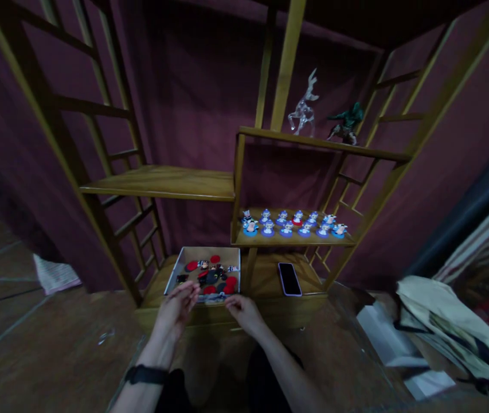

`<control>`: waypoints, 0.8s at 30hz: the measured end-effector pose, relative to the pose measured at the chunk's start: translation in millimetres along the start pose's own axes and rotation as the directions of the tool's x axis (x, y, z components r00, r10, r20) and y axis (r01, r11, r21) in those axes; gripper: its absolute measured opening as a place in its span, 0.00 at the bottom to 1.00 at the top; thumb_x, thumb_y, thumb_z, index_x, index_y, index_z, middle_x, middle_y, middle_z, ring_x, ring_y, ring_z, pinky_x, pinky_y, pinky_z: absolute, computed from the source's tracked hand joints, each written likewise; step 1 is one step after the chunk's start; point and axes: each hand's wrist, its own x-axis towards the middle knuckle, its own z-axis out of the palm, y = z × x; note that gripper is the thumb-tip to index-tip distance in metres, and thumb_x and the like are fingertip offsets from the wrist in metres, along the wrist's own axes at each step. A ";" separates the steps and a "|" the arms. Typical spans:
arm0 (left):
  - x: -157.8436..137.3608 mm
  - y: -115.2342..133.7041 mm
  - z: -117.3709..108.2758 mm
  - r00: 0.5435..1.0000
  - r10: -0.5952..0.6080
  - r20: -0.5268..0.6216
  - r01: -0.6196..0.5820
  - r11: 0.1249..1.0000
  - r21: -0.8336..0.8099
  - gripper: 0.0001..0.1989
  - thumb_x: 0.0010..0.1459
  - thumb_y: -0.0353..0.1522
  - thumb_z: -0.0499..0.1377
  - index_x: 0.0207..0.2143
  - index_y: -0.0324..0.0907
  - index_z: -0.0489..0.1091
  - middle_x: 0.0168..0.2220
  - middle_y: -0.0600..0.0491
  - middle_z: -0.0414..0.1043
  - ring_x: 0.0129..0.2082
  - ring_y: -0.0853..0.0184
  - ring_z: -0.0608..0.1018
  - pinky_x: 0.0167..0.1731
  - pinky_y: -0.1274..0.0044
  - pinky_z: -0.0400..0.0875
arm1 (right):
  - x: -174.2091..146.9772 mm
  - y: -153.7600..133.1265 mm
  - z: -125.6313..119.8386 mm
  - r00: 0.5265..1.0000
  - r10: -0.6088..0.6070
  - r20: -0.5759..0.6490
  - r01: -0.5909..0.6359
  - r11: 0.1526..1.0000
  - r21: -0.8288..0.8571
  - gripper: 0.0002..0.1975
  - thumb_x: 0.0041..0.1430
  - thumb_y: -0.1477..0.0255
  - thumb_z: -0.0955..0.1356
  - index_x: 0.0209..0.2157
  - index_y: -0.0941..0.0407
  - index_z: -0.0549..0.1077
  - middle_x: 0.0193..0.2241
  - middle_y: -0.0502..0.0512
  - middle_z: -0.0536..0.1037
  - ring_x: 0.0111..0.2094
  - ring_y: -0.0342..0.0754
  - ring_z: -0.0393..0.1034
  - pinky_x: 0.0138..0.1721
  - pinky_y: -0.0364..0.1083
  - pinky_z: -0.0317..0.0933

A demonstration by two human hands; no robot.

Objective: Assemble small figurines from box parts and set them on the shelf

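Note:
A shallow cardboard box [176, 274] sits on the bottom shelf, holding several small figurines [213, 274] in black and red and several round red bases [215, 259]. My left hand [180, 303] hovers at the box's front left side, fingers partly bent and apart, with nothing visible in them. At the front right corner, my right hand [245, 312] has its thumb and fingers pinched together close to the rim. Whatever lies between those fingertips, if anything, is hidden. On the shelf above right, small figurines [287, 229] on mostly blue bases stand in two rows.
A phone [289, 279] lies on the bottom shelf, right of a wooden post [250, 264]. Higher up stand a clear horse-like figurine [303, 112] and a dark green figure [347, 121]. A left shelf [171, 180] overhangs the box. Bags [446, 321] lie on the right floor.

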 end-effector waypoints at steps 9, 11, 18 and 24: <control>58.8 12.6 -7.4 0.988 0.067 -0.136 -0.086 0.986 -0.140 0.09 0.49 0.17 0.53 0.32 0.33 0.67 0.24 0.49 0.72 0.20 0.73 0.75 0.19 0.85 0.69 | 52.0 14.4 11.2 0.998 -0.064 0.022 0.064 0.998 0.025 0.10 0.51 0.72 0.63 0.35 0.54 0.74 0.33 0.52 0.78 0.35 0.46 0.72 0.40 0.48 0.65; 67.6 13.6 -6.7 0.990 0.072 -0.118 -0.090 0.984 -0.152 0.09 0.50 0.17 0.53 0.33 0.33 0.67 0.24 0.50 0.72 0.20 0.74 0.75 0.19 0.86 0.69 | 66.0 18.3 13.8 0.998 -0.067 0.013 0.067 0.998 0.005 0.10 0.51 0.72 0.63 0.35 0.54 0.74 0.33 0.51 0.78 0.34 0.46 0.72 0.40 0.47 0.66; 85.1 20.4 -25.3 0.987 -0.060 -0.151 0.026 0.976 -0.218 0.09 0.52 0.17 0.52 0.33 0.35 0.66 0.25 0.52 0.71 0.21 0.75 0.75 0.21 0.86 0.69 | 114.3 34.2 23.3 0.997 -0.028 -0.071 0.017 0.989 -0.145 0.11 0.52 0.74 0.61 0.34 0.54 0.73 0.33 0.50 0.78 0.36 0.44 0.72 0.42 0.46 0.64; 90.1 23.9 -35.1 0.986 -0.118 -0.119 0.080 0.956 -0.281 0.09 0.53 0.18 0.52 0.34 0.35 0.66 0.27 0.50 0.72 0.23 0.74 0.76 0.21 0.85 0.70 | 140.7 52.4 30.7 0.984 0.031 -0.176 -0.070 0.973 -0.221 0.15 0.51 0.77 0.59 0.38 0.54 0.72 0.37 0.52 0.75 0.40 0.44 0.69 0.46 0.47 0.61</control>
